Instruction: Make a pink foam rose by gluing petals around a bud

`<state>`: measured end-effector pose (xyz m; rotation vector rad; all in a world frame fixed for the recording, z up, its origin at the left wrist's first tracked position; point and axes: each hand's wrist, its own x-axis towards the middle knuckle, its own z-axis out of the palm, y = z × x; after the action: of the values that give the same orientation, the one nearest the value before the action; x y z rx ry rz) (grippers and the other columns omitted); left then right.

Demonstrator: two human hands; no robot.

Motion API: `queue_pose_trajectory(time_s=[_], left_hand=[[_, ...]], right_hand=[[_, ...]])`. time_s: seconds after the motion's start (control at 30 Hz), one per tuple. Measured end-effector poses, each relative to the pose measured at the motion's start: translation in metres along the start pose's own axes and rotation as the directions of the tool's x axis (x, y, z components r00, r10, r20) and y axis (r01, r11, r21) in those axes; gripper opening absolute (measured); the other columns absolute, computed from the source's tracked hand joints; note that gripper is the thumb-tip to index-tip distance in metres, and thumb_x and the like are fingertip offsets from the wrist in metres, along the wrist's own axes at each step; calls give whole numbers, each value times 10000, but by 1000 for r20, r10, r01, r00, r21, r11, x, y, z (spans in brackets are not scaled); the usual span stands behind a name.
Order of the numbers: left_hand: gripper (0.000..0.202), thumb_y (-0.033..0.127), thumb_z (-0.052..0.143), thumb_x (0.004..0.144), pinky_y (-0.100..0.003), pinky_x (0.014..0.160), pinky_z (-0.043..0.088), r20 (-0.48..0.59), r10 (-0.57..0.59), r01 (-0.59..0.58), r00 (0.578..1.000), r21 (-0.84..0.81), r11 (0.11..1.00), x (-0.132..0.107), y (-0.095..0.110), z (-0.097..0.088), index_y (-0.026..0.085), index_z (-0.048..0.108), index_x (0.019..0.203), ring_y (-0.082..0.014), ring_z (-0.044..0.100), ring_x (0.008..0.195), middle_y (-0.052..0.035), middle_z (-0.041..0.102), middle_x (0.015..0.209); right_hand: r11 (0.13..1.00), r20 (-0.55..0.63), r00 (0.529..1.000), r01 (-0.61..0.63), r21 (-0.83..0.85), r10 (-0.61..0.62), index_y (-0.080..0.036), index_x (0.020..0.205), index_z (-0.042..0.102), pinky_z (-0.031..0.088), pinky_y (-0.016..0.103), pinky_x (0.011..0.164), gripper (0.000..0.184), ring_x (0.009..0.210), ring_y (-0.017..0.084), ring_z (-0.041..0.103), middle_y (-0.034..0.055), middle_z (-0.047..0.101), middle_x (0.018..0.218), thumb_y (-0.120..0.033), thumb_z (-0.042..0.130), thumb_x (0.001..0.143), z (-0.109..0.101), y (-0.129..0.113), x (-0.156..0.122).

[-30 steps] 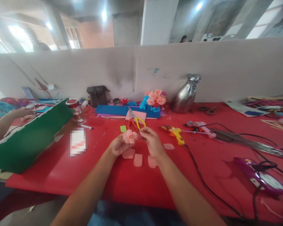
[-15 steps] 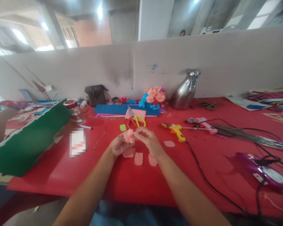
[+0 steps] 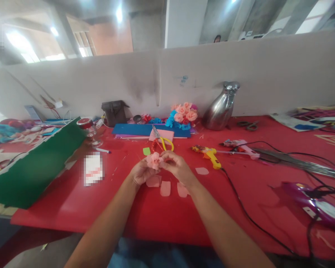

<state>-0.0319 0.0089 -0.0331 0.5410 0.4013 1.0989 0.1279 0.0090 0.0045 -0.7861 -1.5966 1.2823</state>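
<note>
Between my two hands is a pink paper flower (image 3: pixel 155 160) with layered petals. My left hand (image 3: pixel 141 173) is closed around its base from the left. My right hand (image 3: pixel 176 166) pinches the flower's right edge between thumb and fingers. On the table just below lie loose pink petals, one of them a rounded piece (image 3: pixel 165 188) between my wrists and another, a separate petal (image 3: pixel 202 171), off to the right. A small green paper leaf (image 3: pixel 146 151) lies behind my left hand. Scissors with yellow and red handles (image 3: pixel 166 143) rest beyond the flower, on pink paper.
A yellow glue gun (image 3: pixel 212 158) with a black cord lies to the right, near a pink glue gun (image 3: pixel 247 150). A bunch of paper flowers (image 3: pixel 185 113) and a metal jug (image 3: pixel 220 109) stand at the back. A green board (image 3: pixel 41 167) leans at left.
The pink flower now faces up more openly, its right petal lying against the rest. A person's arm behind the green board at far left has gone from view.
</note>
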Motion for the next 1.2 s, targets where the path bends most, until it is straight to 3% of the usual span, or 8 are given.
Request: queue_pose_trajectory(time_s=[0.17, 0.43, 0.63, 0.83, 1.2], left_hand=[[292, 19, 624, 584, -240, 663, 430, 12, -3, 2, 1000, 42, 999, -1, 0, 2, 121, 585, 855, -117, 576, 684, -36, 622, 772], [246, 26, 615, 594, -219, 653, 423, 58, -25, 21, 998, 56, 998, -1, -1, 7, 115, 586, 821, -111, 559, 692, -41, 601, 753], [309, -28, 580, 580, -238, 697, 449, -14, 23, -24, 1000, -45, 999, -1, 0, 8, 124, 586, 850, -127, 584, 770, -44, 622, 843], [243, -25, 572, 611, -242, 708, 458, -96, 1, -9, 995, -73, 997, 0, 0, 9, 116, 578, 809, -104, 577, 702, -43, 619, 831], [339, -35, 564, 585, -254, 702, 456, -129, 57, -70, 990, -101, 992, -1, 2, 8, 131, 580, 879, -139, 588, 788, -58, 631, 875]], right_hand=[[998, -24, 999, -42, 47, 43, -214, 700, 598, 418, 286, 707, 157, 785, 164, 522, 5, 558, 795, -364, 624, 737, 2, -5, 0], [995, -122, 990, -55, 85, 65, -215, 667, 608, 384, 300, 747, 91, 744, 154, 502, -15, 567, 722, -288, 597, 720, 3, -3, 1], [997, -185, 981, -45, 67, 57, -220, 690, 607, 380, 302, 772, 129, 764, 158, 501, -13, 565, 734, -333, 580, 747, 3, -2, 1], [1000, -152, 988, 4, -19, -7, -225, 690, 615, 403, 309, 783, 77, 886, 190, 531, 11, 574, 853, -298, 633, 705, 5, 1, 1], [988, -205, 975, -59, 141, 87, -221, 754, 601, 381, 312, 799, 82, 829, 174, 515, -8, 591, 788, -227, 581, 674, 5, -3, -1]])
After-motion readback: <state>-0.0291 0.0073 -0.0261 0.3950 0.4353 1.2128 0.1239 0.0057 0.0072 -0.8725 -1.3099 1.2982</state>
